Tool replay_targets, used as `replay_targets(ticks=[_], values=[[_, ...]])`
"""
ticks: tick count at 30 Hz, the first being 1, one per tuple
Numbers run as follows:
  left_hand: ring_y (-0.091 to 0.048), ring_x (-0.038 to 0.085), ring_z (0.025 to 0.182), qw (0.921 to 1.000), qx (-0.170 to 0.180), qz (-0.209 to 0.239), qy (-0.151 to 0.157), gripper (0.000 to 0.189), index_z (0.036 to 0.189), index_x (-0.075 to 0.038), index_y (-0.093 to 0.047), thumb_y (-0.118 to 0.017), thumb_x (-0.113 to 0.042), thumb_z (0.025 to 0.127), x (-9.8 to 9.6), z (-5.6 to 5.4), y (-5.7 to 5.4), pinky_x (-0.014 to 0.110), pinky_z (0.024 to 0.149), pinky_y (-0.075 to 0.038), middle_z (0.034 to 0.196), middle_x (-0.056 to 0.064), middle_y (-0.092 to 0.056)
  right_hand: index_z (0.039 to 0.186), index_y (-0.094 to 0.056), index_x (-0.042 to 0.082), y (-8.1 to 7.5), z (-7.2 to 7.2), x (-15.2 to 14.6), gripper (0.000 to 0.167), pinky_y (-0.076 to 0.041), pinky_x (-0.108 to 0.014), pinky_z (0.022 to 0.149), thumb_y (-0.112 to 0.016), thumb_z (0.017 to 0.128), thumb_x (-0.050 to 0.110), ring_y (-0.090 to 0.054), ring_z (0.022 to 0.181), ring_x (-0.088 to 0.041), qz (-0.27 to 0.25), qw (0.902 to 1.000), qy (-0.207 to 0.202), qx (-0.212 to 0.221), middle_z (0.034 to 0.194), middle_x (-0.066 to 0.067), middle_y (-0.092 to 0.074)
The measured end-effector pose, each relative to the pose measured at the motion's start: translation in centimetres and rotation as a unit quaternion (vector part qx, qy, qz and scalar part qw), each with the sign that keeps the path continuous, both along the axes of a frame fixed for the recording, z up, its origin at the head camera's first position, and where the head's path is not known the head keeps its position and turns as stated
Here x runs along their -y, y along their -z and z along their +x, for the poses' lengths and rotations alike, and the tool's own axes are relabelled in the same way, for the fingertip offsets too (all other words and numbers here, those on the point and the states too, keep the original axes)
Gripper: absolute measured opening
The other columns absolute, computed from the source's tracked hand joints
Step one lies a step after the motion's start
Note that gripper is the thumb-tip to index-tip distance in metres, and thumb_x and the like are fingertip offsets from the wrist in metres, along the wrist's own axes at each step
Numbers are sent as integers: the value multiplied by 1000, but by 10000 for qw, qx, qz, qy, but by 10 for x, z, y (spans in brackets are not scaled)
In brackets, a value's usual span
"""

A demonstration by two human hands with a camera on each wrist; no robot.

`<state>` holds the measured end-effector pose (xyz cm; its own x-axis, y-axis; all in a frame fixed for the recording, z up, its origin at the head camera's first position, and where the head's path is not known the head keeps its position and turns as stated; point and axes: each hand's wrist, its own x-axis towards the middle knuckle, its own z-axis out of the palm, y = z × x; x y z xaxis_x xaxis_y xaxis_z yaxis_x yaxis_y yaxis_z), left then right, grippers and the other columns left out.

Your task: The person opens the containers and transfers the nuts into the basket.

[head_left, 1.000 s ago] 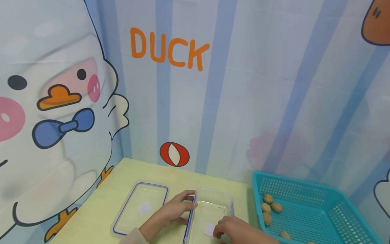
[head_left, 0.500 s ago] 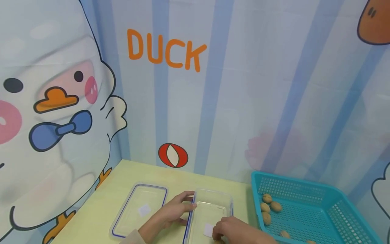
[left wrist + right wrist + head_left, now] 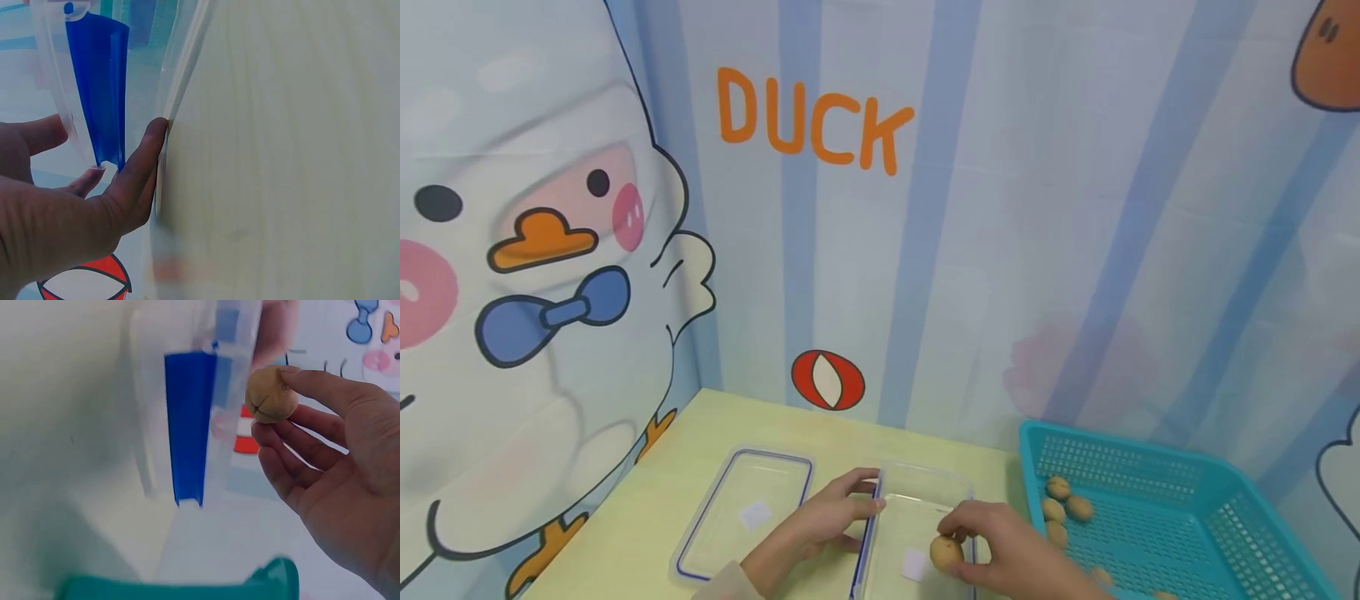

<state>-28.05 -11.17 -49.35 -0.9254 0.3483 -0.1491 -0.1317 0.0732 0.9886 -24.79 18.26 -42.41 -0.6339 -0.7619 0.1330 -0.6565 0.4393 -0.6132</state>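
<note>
A clear plastic food box [image 3: 925,483] stands on the pale yellow table, a small white square on its floor. My left hand [image 3: 831,517] holds its left wall, thumb at the rim and fingers along the outside. In the left wrist view a blue latch [image 3: 100,87] hangs from the wall beside those fingers. Above the box's right side, my right hand [image 3: 1000,546] pinches a walnut [image 3: 946,552] between thumb and fingertips. The right wrist view shows this walnut [image 3: 270,397] clear of the wall, level with its upper part. The box's near end is out of frame.
Left of the box lies a clear lid [image 3: 718,533] with a blue seal and a white square on it. At right stands a turquoise basket [image 3: 1120,442] with several walnuts [image 3: 1080,508] along its left side. A printed cloth wall [image 3: 850,275] rises behind the table.
My right hand has risen from low in the box toward its right rim, and the walnut it pinches, mostly hidden before, now shows. The left hand stays on the box.
</note>
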Motion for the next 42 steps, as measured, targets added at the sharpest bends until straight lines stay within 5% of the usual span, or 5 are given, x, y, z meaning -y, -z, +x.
replay_targets(ticks=[4, 7, 17, 28, 42], values=[[-54, 41, 130, 10000, 9, 10, 21, 62, 157, -4, -43, -70, -21, 104, 0, -1, 0, 55, 82, -61, 155, 25, -44, 125, -70, 16, -3, 0, -17, 30, -60, -31, 82, -79, 98, 24, -68, 100, -10, -529, 9963, 163, -656, 115, 0, -73], [-54, 40, 131, 10000, 29, 1, 36, 63, 157, -4, -43, -71, -21, 103, -1, -1, 0, 55, 82, -61, 156, 24, -44, 125, -71, 19, -9, 0, -32, 31, -60, -30, 82, -80, 98, 29, -70, 101, -10, -452, 9934, 663, -816, 117, 4, -74], [-54, 39, 129, 10000, 57, -58, -15, 61, 157, -5, -44, -69, -20, 104, -1, -3, -2, 55, 82, -60, 155, 24, -45, 127, -72, 16, -20, -11, -85, 36, -60, -30, 84, -80, 97, 33, -71, 104, -11, -302, 9815, 1810, -552, 118, 4, -74], [-55, 39, 129, 10000, 65, -31, -43, 62, 157, -6, -44, -71, -22, 103, 0, -1, -1, 55, 83, -61, 155, 23, -45, 131, -70, 17, -10, -22, -141, 41, -60, -33, 83, -79, 97, 38, -71, 106, -15, 5, 9474, 3150, -571, 123, 1, -73], [-57, 37, 127, 10000, 58, 2, -35, 62, 157, -6, -45, -71, -21, 103, 2, 1, -1, 52, 81, -61, 155, 23, -45, 135, -64, -1, 18, -38, -172, 51, -59, -49, 93, -78, 98, 30, -69, 114, -40, 567, 9358, 3475, -162, 127, -19, -70]])
